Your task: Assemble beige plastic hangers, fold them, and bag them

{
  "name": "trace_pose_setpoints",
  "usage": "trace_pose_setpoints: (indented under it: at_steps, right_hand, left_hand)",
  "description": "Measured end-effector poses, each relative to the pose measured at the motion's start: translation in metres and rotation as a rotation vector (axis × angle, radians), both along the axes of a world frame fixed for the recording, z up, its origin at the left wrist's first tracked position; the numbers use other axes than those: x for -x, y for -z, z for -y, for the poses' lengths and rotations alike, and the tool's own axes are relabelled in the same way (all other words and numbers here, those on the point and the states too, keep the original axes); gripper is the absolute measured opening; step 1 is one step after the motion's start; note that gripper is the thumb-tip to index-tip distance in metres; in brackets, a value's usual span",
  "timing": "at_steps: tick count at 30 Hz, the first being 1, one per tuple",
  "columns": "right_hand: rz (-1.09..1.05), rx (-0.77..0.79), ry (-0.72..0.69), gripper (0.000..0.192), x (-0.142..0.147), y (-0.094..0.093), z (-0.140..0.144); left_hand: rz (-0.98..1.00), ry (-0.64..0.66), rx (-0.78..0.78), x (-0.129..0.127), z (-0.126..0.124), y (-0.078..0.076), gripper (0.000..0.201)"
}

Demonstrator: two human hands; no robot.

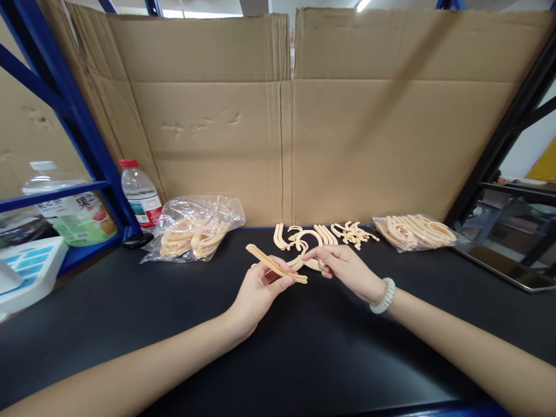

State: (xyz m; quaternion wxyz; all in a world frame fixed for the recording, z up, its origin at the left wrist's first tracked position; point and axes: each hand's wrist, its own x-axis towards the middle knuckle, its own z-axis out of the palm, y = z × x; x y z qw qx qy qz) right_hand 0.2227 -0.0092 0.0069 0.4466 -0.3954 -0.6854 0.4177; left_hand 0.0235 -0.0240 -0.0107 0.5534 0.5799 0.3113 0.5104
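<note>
My left hand (264, 289) is closed on a long, thin beige curved strip (271, 262), pinched between thumb and fingers. The strip slopes down to the right, and its near end looks doubled, as if two pieces lie together. My right hand (343, 267), with a pale beaded bracelet (383, 296) at its wrist, is just to the right. Its index finger reaches toward the strip without clearly touching it; the other fingers are curled round something small and pale that I cannot make out. Behind both hands lie curved beige pieces (309, 234), partly hidden by my fingers.
A clear bag of beige pieces (195, 231) lies at left, another bag (414, 231) at right. Loose small pieces (354, 233) form a pile. A red-capped bottle (141, 194) stands by the blue frame (73, 116). Cardboard (208, 139) walls the back of the black table (304, 353).
</note>
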Motion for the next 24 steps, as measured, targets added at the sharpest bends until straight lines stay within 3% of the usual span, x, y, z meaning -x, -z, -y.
trace_pose_setpoints:
  at_steps: [8,17,24]
  right_hand:
    - [-0.271,0.246,-0.084,0.028,0.000,0.010,-0.003]
    - [-0.189,0.228,-0.088,0.020,0.000,0.005,0.001]
    - [-0.209,0.426,-0.214,0.029,0.003,0.001,0.008]
  left_hand:
    - [-0.074,-0.078,-0.059,0.002,0.000,0.002,0.021]
    - [-0.118,-0.095,-0.054,0.003,-0.001,0.003,0.022]
    - [-0.083,-0.057,-0.047,0.001,0.000,0.001,0.022]
